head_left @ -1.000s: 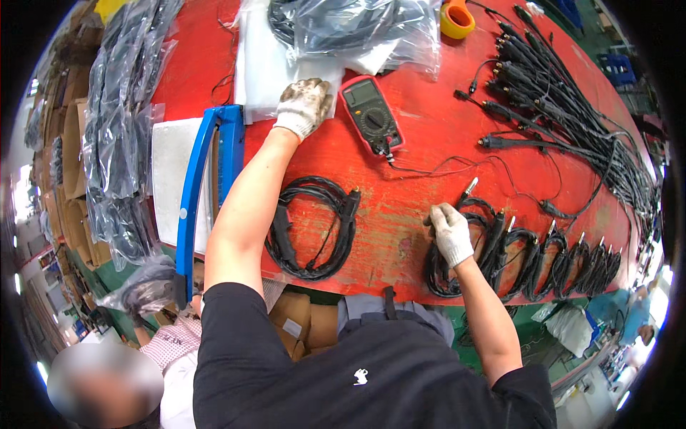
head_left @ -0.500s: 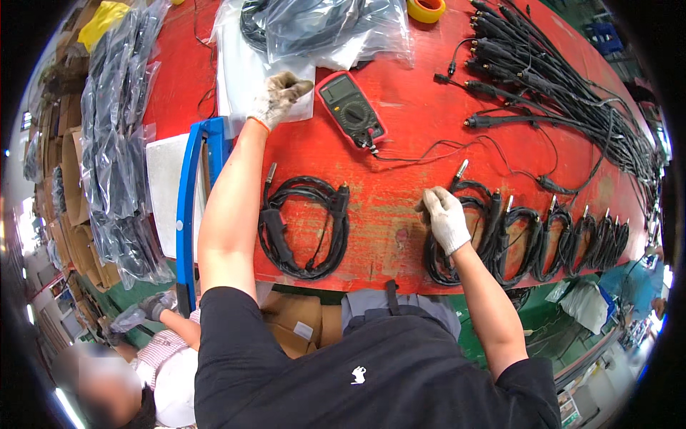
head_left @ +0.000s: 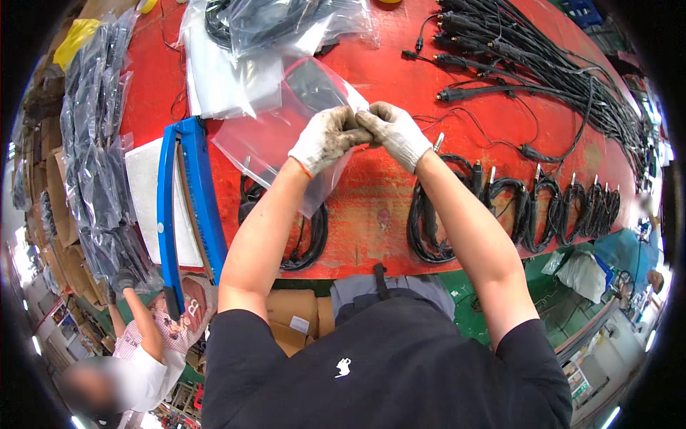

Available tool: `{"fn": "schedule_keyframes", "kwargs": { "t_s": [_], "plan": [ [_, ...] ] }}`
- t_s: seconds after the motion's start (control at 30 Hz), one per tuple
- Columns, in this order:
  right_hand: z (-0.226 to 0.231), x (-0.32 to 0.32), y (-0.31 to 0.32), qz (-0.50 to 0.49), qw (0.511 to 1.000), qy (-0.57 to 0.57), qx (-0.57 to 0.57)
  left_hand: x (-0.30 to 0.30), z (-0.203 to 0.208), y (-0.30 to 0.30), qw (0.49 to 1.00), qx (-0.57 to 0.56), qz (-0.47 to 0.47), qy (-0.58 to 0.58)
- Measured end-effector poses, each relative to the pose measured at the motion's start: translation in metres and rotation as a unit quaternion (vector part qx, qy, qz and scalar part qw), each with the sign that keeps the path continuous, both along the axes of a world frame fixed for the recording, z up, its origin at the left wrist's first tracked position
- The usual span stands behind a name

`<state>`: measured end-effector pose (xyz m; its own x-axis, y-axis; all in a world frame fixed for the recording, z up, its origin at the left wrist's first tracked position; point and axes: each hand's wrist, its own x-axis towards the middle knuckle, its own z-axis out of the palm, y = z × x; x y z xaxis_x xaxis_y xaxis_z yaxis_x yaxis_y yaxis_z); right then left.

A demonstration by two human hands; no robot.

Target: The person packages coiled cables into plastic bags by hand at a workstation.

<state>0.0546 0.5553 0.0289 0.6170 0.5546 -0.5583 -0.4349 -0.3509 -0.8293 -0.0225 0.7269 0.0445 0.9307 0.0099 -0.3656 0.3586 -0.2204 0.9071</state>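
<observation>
My left hand (head_left: 327, 140), in a soiled white work glove, pinches the edge of a clear plastic bag (head_left: 259, 140). Beside it and touching it, my right hand (head_left: 394, 134), gloved alike, has its fingers closed on the same edge at the bag's corner. The bag hangs slanting to the left over the red table (head_left: 371, 214). Through it a multimeter (head_left: 314, 86) shows dimly. Below the bag lies a coiled black cable (head_left: 314, 243) with a metal tip, partly covered by the bag and my left forearm.
Several coiled black cables (head_left: 547, 207) line the front edge at right. A bundle of black cables (head_left: 522, 50) spreads over the far right. Flat bags (head_left: 232, 86) lie at the back left, near a blue-framed cutter (head_left: 204, 200). A co-worker (head_left: 146, 357) handles bagged goods (head_left: 100, 143) at left.
My left hand has drawn a clear bag off the stack and moved right. The right hand has left the coils and come up to meet it at the bag's edge.
</observation>
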Motion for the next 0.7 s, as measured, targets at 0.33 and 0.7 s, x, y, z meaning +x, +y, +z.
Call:
{"fn": "schedule_keyframes", "kwargs": {
  "t_s": [0.33, 0.7],
  "plan": [
    [0.033, -0.006, -0.036, 0.043, 0.788, -0.59, -0.17, 0.002, 0.017, -0.008, 0.999, 0.015, -0.011, -0.03],
    [0.12, 0.06, -0.076, 0.142, 0.725, -0.624, -0.256, 0.038, 0.068, -0.102, 0.891, 0.435, 0.028, -0.128]
  ]
}}
